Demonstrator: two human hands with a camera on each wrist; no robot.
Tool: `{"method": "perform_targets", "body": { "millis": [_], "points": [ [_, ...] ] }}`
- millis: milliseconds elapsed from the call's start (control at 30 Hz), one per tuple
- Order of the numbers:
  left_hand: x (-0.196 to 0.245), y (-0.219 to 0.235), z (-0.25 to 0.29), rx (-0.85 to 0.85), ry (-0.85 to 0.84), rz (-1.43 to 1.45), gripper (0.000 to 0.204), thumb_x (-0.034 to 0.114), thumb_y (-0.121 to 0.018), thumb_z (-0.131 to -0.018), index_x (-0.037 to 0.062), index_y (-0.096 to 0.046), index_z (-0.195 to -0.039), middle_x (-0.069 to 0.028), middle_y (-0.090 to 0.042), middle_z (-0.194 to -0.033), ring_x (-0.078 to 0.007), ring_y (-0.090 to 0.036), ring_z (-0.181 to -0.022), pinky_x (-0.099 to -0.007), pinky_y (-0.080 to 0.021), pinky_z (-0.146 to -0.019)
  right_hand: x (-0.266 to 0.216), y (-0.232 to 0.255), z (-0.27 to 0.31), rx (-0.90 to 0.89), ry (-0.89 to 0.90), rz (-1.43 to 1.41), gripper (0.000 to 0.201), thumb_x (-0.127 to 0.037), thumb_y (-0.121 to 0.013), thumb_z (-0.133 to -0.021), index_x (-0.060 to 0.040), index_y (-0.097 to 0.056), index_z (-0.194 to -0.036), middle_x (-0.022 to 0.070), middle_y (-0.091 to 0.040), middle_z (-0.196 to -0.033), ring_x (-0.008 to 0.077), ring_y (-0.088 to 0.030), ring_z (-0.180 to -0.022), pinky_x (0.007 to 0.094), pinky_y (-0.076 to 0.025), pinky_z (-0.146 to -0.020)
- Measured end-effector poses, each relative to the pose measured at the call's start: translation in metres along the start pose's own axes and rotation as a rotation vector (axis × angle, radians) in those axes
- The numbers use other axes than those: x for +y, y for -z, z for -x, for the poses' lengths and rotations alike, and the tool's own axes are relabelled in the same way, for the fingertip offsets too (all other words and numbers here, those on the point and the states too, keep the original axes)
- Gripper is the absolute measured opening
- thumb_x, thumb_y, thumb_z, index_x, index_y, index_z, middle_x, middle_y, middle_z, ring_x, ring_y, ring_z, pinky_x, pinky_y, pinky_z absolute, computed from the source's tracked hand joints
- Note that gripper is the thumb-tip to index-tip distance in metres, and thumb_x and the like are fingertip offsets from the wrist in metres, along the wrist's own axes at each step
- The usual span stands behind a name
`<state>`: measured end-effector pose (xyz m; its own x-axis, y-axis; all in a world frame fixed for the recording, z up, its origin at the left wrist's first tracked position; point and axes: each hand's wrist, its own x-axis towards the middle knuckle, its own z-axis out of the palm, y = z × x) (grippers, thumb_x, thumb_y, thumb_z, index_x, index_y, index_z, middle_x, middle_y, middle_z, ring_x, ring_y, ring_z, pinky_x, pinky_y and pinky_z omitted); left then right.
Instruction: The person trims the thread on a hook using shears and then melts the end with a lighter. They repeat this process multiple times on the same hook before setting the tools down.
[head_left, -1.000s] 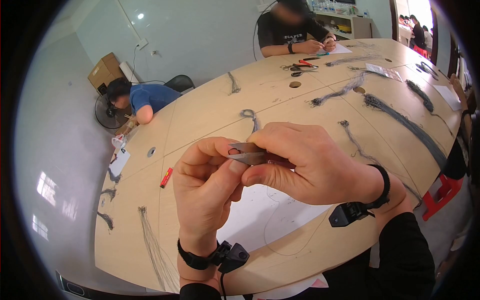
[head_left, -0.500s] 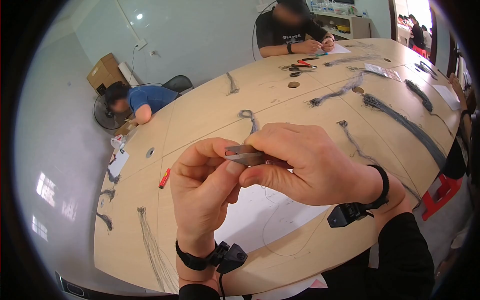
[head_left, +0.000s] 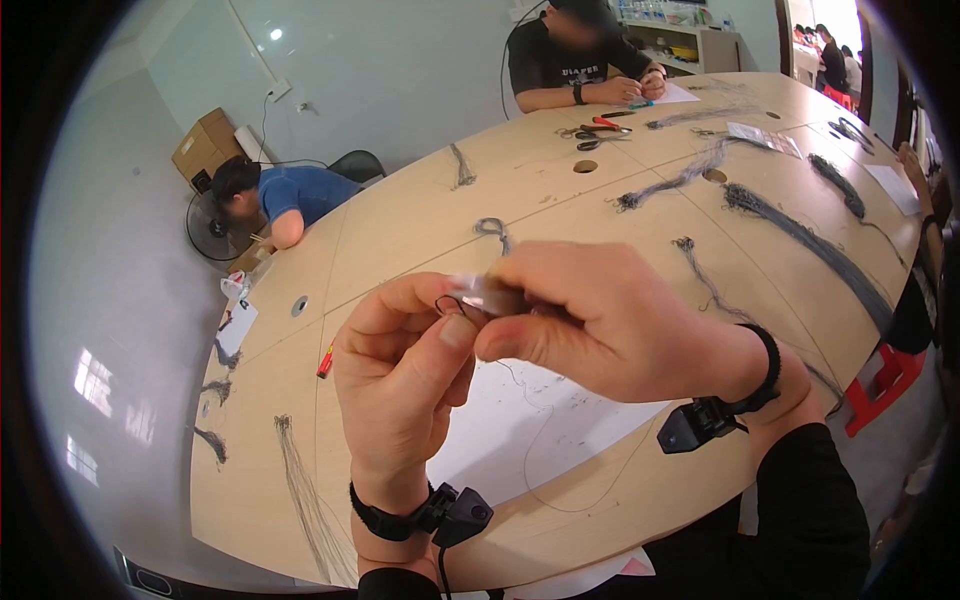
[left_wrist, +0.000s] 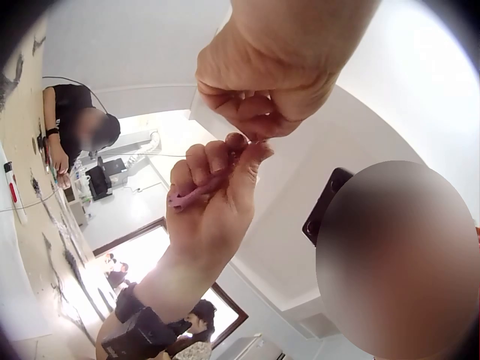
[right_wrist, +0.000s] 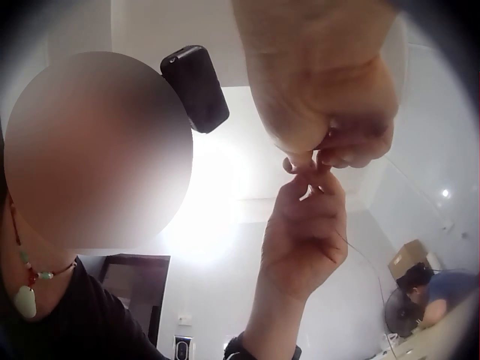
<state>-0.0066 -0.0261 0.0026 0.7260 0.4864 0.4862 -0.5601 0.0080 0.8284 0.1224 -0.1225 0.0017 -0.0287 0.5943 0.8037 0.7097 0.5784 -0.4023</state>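
My left hand (head_left: 400,390) pinches a small dark fish hook (head_left: 442,302) between thumb and index finger, held up over the table. My right hand (head_left: 610,325) grips a pair of small metal snips, whose blades (head_left: 490,297) are motion-blurred right beside the hook and the left fingertips. In the left wrist view a purple handle (left_wrist: 196,195) of the snips shows against the right palm. Thin fishing line (head_left: 527,465) hangs below the hands and loops over a white sheet of paper (head_left: 590,435). In the right wrist view the fingertips of both hands meet, and the snips are mostly hidden.
Bundles of hooks on grey line (head_left: 800,245) lie across the wooden table (head_left: 400,235), one (head_left: 290,450) at left front. A small red item (head_left: 325,362) lies left of my hands. Scissors (head_left: 595,138) lie farther back. Two people sit across the table.
The blades, seen sharp and apart around the hook earlier, are now blurred, with the dark hook showing more clearly to their left. Both hands have shifted slightly left.
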Motion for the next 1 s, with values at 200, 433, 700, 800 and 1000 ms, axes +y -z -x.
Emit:
{"method": "perform_targets", "body": {
  "millis": [200,433,700,800,1000],
  "points": [
    [-0.001,0.001,-0.001,-0.029,-0.027,0.017,0.018,-0.004,-0.052,-0.073,-0.0023,-0.050,-0.091,-0.0074,-0.056,-0.075,-0.0028,-0.044,-0.048,-0.0137,-0.031,-0.035,-0.005,0.009,-0.001,0.074,-0.221,-0.143,0.024,-0.018,-0.060,-0.073,0.0020,-0.052,-0.084,-0.0002,-0.047,-0.065,0.0039,-0.038,-0.055,0.0174,-0.033,-0.049],
    [-0.005,-0.002,0.001,-0.029,-0.123,-0.181,0.025,-0.006,-0.054,-0.071,-0.0020,-0.047,-0.094,-0.0058,-0.054,-0.074,-0.0034,-0.046,-0.051,-0.0138,-0.035,-0.037,-0.004,0.002,0.001,0.060,-0.126,-0.131,0.014,-0.009,-0.055,-0.072,0.0000,-0.051,-0.081,-0.0014,-0.046,-0.060,0.0033,-0.037,-0.050,0.0168,-0.032,-0.045],
    [-0.004,-0.007,0.001,0.038,-0.102,-0.153,0.031,-0.006,-0.055,-0.069,-0.0010,-0.045,-0.097,-0.0064,-0.054,-0.074,-0.0038,-0.046,-0.052,-0.0136,-0.036,-0.038,-0.003,0.005,0.002,0.094,-0.152,-0.088,0.008,-0.006,-0.053,-0.070,-0.0022,-0.049,-0.077,-0.0021,-0.044,-0.058,0.0031,-0.035,-0.048,0.0167,-0.030,-0.043],
    [-0.001,-0.006,0.001,0.030,-0.109,-0.124,0.033,-0.007,-0.055,-0.069,-0.0008,-0.044,-0.099,-0.0065,-0.054,-0.073,-0.0038,-0.047,-0.051,-0.0136,-0.036,-0.038,0.001,0.004,0.001,0.136,-0.101,-0.129,0.009,-0.004,-0.052,-0.069,-0.0023,-0.050,-0.077,-0.0023,-0.043,-0.058,0.0027,-0.034,-0.047,0.0164,-0.029,-0.043],
    [-0.005,-0.006,0.000,0.039,-0.115,-0.161,0.035,-0.007,-0.054,-0.069,-0.0013,-0.042,-0.101,-0.0066,-0.055,-0.073,-0.0038,-0.048,-0.053,-0.0136,-0.036,-0.039,-0.003,-0.002,-0.002,0.191,0.119,0.152,0.012,0.001,-0.054,-0.065,-0.0029,-0.053,-0.076,0.0015,-0.047,-0.059,0.0073,-0.041,-0.047,0.0193,-0.033,-0.040]
  ]
}}
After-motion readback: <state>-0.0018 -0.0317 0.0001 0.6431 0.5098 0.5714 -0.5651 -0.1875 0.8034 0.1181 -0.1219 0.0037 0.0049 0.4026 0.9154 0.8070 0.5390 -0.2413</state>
